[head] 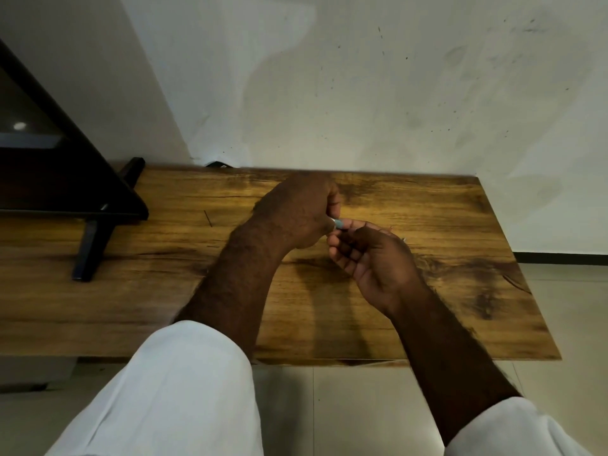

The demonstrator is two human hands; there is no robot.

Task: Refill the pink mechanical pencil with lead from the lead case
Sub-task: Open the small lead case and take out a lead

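Note:
My left hand [296, 215] is curled into a fist over the middle of the wooden table [460, 291] and pinches a small pale blue-grey piece [339, 223] between thumb and fingers. I cannot tell whether that piece is a cap or the lead case. My right hand [375, 258] sits just right of it, palm up, with its fingers curled round the pink mechanical pencil, which is almost wholly hidden. Only a thin tip [404, 239] pokes out past its far side. The hands meet at the pale piece. A thin dark lead [207, 218] lies on the table to the left.
A black-framed stand [98, 225] occupies the table's left end, one foot reaching toward the front. The table's back edge meets a white wall [362, 93]. Tiled floor [559, 324] lies beyond the right and front edges. White sleeves [184, 390] cover both forearms.

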